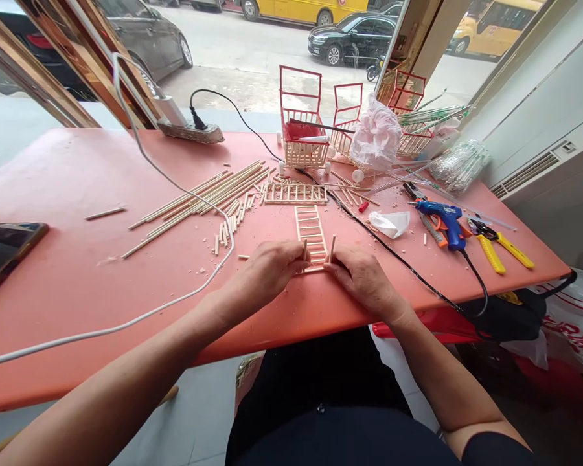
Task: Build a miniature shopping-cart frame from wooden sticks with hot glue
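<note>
One short wooden stick [305, 248] stood nearly upright in the pinched fingertips of the left hand [274, 265], and a second stick [331, 248] in those of the right hand [362, 274], on either side of the near end of a ladder-like wooden frame [311, 236] lying on a salmon-pink table [78, 278]. Just beyond lay a wider slatted frame [296, 193], with loose long sticks [214, 189] to its left and a blue glue gun [447, 223] well to the right.

phone [10, 254] cut off, ladder frame [311, 235] partly hidden
</note>
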### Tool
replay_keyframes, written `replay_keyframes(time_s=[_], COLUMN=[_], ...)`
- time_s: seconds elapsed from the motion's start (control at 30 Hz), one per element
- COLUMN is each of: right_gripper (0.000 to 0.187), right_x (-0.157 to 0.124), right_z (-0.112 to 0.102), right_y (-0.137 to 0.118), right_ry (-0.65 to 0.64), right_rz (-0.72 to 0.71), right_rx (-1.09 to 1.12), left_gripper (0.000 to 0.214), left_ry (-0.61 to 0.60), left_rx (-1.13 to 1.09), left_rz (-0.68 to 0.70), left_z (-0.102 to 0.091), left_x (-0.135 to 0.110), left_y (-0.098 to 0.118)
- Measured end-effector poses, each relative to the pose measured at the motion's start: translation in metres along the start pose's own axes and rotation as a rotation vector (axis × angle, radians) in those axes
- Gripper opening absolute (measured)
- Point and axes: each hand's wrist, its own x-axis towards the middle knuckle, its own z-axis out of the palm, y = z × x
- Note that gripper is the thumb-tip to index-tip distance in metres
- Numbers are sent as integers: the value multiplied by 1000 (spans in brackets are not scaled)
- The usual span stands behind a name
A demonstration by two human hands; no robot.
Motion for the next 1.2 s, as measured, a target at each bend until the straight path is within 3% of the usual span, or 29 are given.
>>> replay_keyframes(time_s=[1.2], right_gripper=[21], right_x=[0], right_z=[1], right_y=[0], right_ry=[19], right_rz=[-2], right_rx=[-19], left_gripper=[18], left_ry=[-15], left_rx=[-52], left_rz=[-2], left_z=[0], left_x=[1], left_y=[0])
